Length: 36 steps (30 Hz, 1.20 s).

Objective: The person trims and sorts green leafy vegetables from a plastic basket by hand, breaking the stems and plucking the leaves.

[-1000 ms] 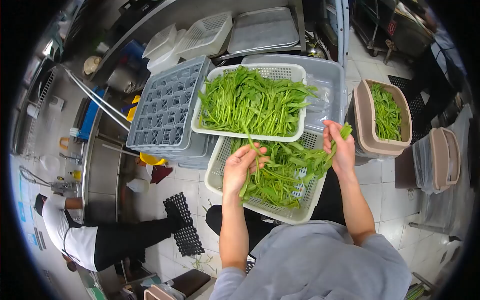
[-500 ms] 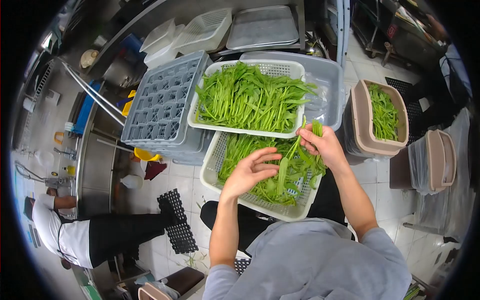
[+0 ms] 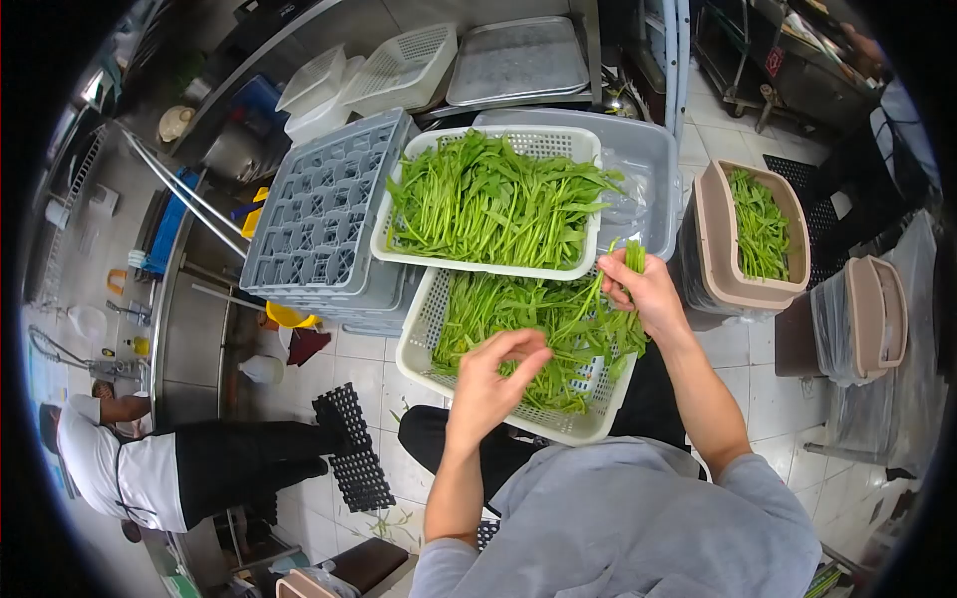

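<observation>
My right hand (image 3: 638,289) is closed round a small bunch of green stems (image 3: 634,256), whose leaves hang over the lower basket's right side. Above the left part of that white lower basket (image 3: 417,344), my left hand (image 3: 501,379) is curved, thumb and fingers apart, with nothing seen between them. Loose leafy greens (image 3: 474,317) fill the lower basket. Behind it, partly overlapping it, an upper white basket (image 3: 588,261) holds greens (image 3: 498,199) laid mostly side by side.
Grey glass racks (image 3: 324,204) are stacked at the left, and a grey tub (image 3: 653,159) sits behind the upper basket. At the right a beige bin (image 3: 718,229) holds more greens. A person in white (image 3: 120,463) stands at the left sink; another person (image 3: 897,140) is at upper right.
My left hand has let go of the stem it held and moved slightly down and left. My right hand has shifted left with its bunch, now held more upright. The person at the left has moved slightly.
</observation>
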Motion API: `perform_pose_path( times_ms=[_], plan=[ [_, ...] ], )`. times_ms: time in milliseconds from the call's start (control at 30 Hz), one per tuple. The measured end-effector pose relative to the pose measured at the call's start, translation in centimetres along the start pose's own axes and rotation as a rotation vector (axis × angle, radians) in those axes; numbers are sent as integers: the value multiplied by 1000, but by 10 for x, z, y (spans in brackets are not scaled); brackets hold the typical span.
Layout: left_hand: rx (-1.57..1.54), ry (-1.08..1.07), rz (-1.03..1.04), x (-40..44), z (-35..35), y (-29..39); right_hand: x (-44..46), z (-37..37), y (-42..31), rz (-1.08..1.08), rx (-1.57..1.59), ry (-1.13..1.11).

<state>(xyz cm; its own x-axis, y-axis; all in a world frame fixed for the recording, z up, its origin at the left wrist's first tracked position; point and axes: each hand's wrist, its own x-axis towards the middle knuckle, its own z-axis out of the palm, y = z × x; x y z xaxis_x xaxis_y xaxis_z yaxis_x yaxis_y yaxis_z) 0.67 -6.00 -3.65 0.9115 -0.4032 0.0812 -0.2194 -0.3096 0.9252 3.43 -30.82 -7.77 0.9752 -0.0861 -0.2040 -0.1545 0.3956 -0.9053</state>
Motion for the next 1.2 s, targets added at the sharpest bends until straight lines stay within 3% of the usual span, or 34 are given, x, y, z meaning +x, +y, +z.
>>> perform_pose_path(
  times_ms=[100, 167, 233, 367, 1200],
  plan=[
    [274, -24, 77, 11, 14, -5, -2, 5, -1, -10, -14, -12],
    [240, -54, 37, 15, 15, -16, -4, 4, -5, -22, -32, -9],
    [-95, -157, -168, 16, 10, -23, -5, 1, -6, -5, -13, -36],
    [-281, -185, -183, 18, 9, -33, -3, 0, -3, 16, -3, -44],
    [-487, -331, -342, 31, -6, -38, -2, -1, 17, 186, 135, -11]
  ],
)
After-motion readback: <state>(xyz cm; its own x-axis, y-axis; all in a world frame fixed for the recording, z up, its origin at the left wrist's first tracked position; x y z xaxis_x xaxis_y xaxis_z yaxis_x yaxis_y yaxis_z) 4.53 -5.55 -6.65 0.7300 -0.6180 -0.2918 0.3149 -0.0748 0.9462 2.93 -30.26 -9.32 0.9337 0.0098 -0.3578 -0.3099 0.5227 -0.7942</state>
